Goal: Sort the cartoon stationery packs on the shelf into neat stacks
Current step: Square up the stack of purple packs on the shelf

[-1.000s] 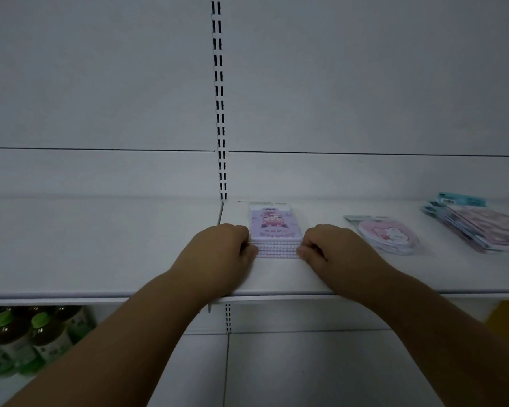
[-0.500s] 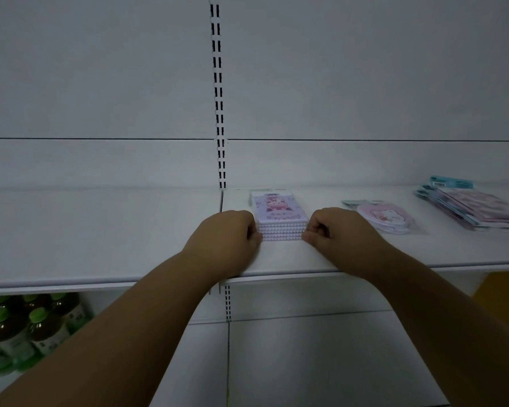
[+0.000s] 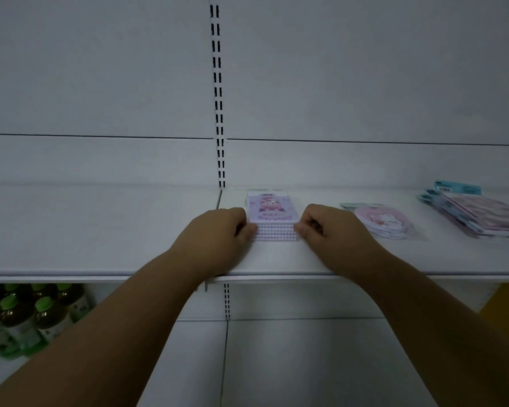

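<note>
On a white shelf (image 3: pixel 100 230), seen from the head camera, a purple stack of cartoon packs (image 3: pixel 272 218) sits near the front edge, just right of the slotted upright (image 3: pixel 218 113); the left hand (image 3: pixel 218 230) presses against its left side and the right hand (image 3: pixel 326 230) against its right side, both with fingers curled into loose fists, knuckles and thumbs touching the stack's edges, squaring it rather than lifting it; whether any finger hooks round a pack cannot be told. To the right lies a small pile of pink round packs (image 3: pixel 382 221), and further right a fanned, untidy pile of flat packs (image 3: pixel 479 212); green-capped bottles (image 3: pixel 27 318) stand on the shelf below at left. Judging by this, one stack looks neat and nearly finished; the pink pile looks roughly gathered; the fanned pile is left to straighten. Compared with half a second earlier, both hands hold the same bracing pose against the stack, which has not visibly shifted on the shelf; the other piles lie unchanged.
</note>
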Demonstrator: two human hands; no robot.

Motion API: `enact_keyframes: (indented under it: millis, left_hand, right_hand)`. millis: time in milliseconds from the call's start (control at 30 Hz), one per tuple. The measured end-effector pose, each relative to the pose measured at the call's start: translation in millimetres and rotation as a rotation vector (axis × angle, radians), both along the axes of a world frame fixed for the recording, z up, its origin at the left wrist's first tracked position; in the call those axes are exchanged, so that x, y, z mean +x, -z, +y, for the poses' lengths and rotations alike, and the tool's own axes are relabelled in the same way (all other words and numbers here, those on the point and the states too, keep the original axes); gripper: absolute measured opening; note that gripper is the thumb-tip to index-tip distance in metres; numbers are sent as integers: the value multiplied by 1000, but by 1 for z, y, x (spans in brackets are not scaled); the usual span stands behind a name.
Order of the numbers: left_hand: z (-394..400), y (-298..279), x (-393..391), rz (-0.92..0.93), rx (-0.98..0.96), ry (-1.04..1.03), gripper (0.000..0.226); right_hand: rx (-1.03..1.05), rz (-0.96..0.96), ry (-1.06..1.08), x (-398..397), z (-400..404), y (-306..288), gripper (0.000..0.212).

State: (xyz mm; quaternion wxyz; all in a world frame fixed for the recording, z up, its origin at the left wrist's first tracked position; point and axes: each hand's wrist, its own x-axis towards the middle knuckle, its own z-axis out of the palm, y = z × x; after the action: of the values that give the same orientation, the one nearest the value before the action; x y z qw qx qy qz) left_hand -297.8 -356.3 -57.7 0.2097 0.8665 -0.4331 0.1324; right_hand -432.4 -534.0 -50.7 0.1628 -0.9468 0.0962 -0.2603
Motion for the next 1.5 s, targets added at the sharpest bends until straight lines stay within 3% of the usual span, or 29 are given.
enact_keyframes:
  millis: [700,767,900,1033,1233,1500]
  left_hand:
    - [2,-8,-7,33,42,32,36]
    - [5,-12,-7,119,15,21,40]
    - [3,-31,6,482,-156,-49,36]
    - [-16,-44,18,593,-107,-115,43]
    - [-35,-49,23,650,-78,-170,30]
    - [-35,-48,21,700,-103,-152,34]
  right_hand:
    - [-70,-7,17,-3,4,1,28]
    - [44,-8,43,-1,2,0,33]
    - [369,35,110,16,-12,-18,38]
    - [519,215,187,45,-19,-33,39]
    - [542,289,187,59,-19,-38,44]
    - [474,252,183,59,-20,-30,49]
